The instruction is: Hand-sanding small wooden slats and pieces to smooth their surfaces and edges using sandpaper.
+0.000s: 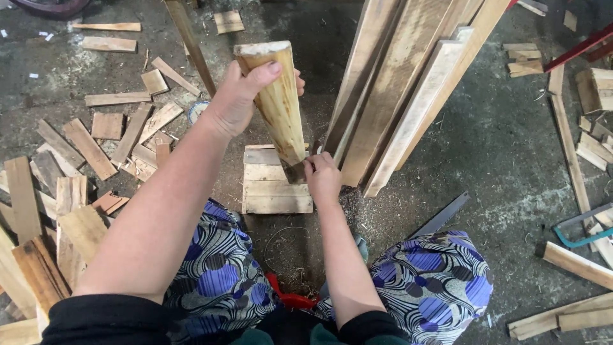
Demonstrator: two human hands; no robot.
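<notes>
— Grey concrete floor (511, 147), gritty with sawdust and littered with offcuts. What's going on at the middle of the frame?

— Start with the grips. The left hand (239, 96) is wrapped around the upper part of a tapered wooden block (278, 102), thumb over its front face, fingers closed tight around the back. The right hand (322, 179) is down at the block's narrow lower end, fingers pinched shut on something small and dark there; whether that is a blade or just the block's tip, I cannot tell.

— Where does the block stand?

— Upright at centre frame, wide end up, narrow end down on a small pallet-like board (278, 185) lying on the floor between the person's knees.

— And around it?

— Just right of the block, a bundle of long planks (408, 83) leans up toward the top of the frame. A pile of short wood scraps (96, 140) fills the left side. A saw blade (440, 217) lies right of centre beside the patterned skirt (440, 275), and a teal-framed saw (584, 233) sits at the right edge.

— Which step would you call this?

— By my reading, steadying the block on end while working at its base, trimming or splitting perhaps.

— What would the next move need?

— Probably a firm hold up top so the block doesn't tip, and the lower fingers kept clear of any edge.
</notes>
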